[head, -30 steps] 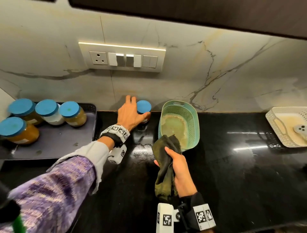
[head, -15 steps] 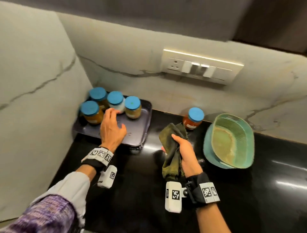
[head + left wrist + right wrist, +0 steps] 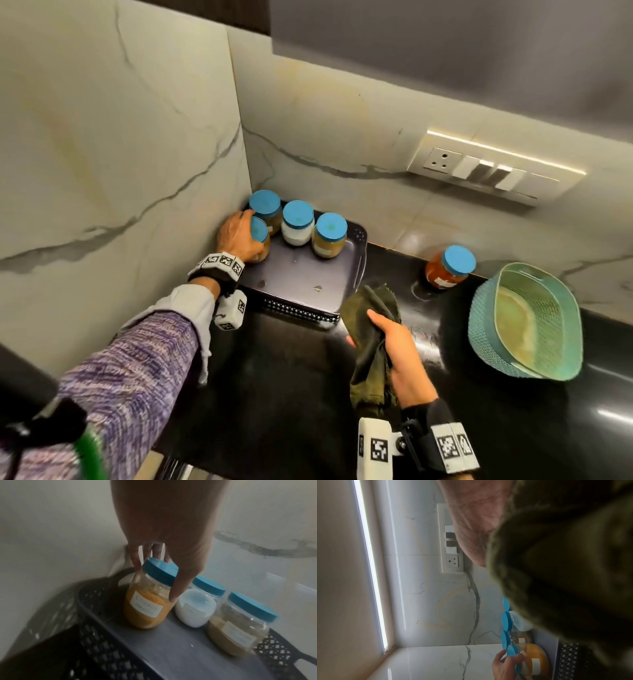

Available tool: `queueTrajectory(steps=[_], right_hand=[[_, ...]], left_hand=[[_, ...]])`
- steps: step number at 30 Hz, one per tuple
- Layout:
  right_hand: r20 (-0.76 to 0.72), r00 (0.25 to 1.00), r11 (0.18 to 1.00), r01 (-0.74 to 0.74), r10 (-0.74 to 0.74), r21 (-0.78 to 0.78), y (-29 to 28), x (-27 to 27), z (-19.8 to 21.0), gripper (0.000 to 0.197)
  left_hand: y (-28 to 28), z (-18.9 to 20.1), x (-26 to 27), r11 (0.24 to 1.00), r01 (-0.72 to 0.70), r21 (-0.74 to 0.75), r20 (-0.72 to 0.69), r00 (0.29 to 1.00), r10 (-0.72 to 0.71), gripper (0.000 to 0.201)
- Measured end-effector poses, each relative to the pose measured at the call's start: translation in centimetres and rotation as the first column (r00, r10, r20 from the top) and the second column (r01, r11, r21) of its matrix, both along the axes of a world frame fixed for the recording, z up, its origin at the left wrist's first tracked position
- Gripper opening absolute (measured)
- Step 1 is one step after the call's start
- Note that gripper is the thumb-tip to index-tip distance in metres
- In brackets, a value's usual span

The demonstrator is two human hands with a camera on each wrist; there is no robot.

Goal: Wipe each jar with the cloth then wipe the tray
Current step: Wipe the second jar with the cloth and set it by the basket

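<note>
A dark tray (image 3: 301, 274) sits in the counter's back-left corner with several blue-lidded jars on it. My left hand (image 3: 241, 236) grips the front-left jar (image 3: 261, 233), the one with orange powder (image 3: 145, 607); its fingers and thumb curl round the lid (image 3: 159, 573). Beside it stand a white salt jar (image 3: 297, 224), a brownish jar (image 3: 329, 236) and a back jar (image 3: 265, 205). A red-orange jar (image 3: 448, 269) stands on the counter right of the tray. My right hand (image 3: 394, 346) holds a bunched olive-green cloth (image 3: 370, 370) above the counter, near the tray's front right corner.
A teal plastic basket (image 3: 483, 329) leans on the counter at the right. Marble walls close in the corner on the left and behind the tray. A switch panel (image 3: 493, 169) is on the back wall. The counter (image 3: 274, 394) is black and glossy.
My left hand let go of the jar on the counter, crossed over the tray and now grips the front-left jar. The view swung left. My right hand still holds the cloth.
</note>
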State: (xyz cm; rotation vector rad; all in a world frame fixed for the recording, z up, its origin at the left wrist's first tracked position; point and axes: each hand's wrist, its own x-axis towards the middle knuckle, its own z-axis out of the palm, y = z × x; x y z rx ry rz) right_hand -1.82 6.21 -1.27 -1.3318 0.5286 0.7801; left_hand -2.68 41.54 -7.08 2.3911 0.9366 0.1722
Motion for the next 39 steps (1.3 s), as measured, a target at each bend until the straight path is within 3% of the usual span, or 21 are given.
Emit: queueTrajectory(steps=[4,8,11,13,14,16,18,20,24,26,27,30,35,39], right_hand=[[0.034,0.998,0.998,0.056,-0.056,-0.009,-0.9,-1.0,1.3,0.018],[0.126,0.989,0.997,0.075,-0.075,0.007,-0.8,-2.3,3.3,0.004],[0.293,0.955,0.999,0.047,-0.048,0.010,-0.8,-4.1,4.5,0.003],[0.443,0.897,1.000,0.012,-0.001,-0.020,-0.7,-5.5,4.5,0.007],[0.536,0.844,0.998,0.002,0.036,-0.069,-0.8,-6.2,4.1,0.009],[0.723,0.656,0.969,-0.053,0.217,-0.243,-1.0,-7.3,2.8,0.013],[0.761,0.469,0.890,-0.157,0.448,-0.428,-1.3,-8.3,1.0,0.037],[0.725,0.305,0.785,-0.306,0.617,-0.539,-1.9,-8.9,-0.5,0.062],[0.534,-0.192,0.444,-0.368,0.823,-0.817,-2.9,-8.7,-3.1,0.074],[0.468,-0.342,0.340,-0.372,0.815,-0.864,-3.3,-8.8,-4.4,0.070],[0.444,-0.380,0.305,-0.373,0.811,-0.876,-3.4,-8.9,-5.1,0.071],[0.460,-0.363,0.329,-0.368,0.811,-0.870,-3.6,-9.5,-6.2,0.073],[0.461,-0.344,0.372,-0.297,0.818,-0.880,-4.2,-9.0,-6.8,0.059],[0.529,-0.135,0.490,-0.241,0.838,-0.838,-6.9,-11.1,-7.0,0.057]], left_hand=[[-2.4,1.2,-1.5,0.999,-0.050,-0.021,0.204,0.977,0.053,0.086],[-6.8,4.1,-4.0,0.999,-0.044,-0.015,0.435,0.899,0.046,0.092],[-12.0,5.8,-7.7,0.994,0.103,-0.045,0.504,0.861,-0.066,0.095],[-15.5,4.8,-10.3,0.966,0.239,-0.095,0.505,0.848,-0.161,0.095],[-17.0,3.6,-11.5,0.949,0.286,-0.133,0.493,0.850,-0.187,0.095],[-19.2,1.1,-12.9,0.925,0.316,-0.213,0.457,0.868,-0.191,0.094],[-20.4,-1.3,-14.0,0.899,0.342,-0.273,0.427,0.881,-0.206,0.092],[-21.3,-2.8,-15.1,0.861,0.398,-0.316,0.421,0.872,-0.249,0.090],[-21.5,-4.4,-16.1,0.782,0.505,-0.364,0.477,0.823,-0.310,0.083],[-21.4,-5.9,-16.2,0.714,0.570,-0.407,0.518,0.788,-0.333,0.085],[-21.5,-6.9,-16.1,0.682,0.581,-0.444,0.528,0.785,-0.325,0.083],[-21.8,-8.9,-15.7,0.640,0.554,-0.532,0.526,0.809,-0.263,0.068],[-21.5,-8.6,-14.4,0.673,0.581,-0.457,0.601,0.760,-0.248,0.052],[-22.5,-9.1,-14.2,0.706,0.557,-0.438,0.628,0.751,-0.203,0.046]])
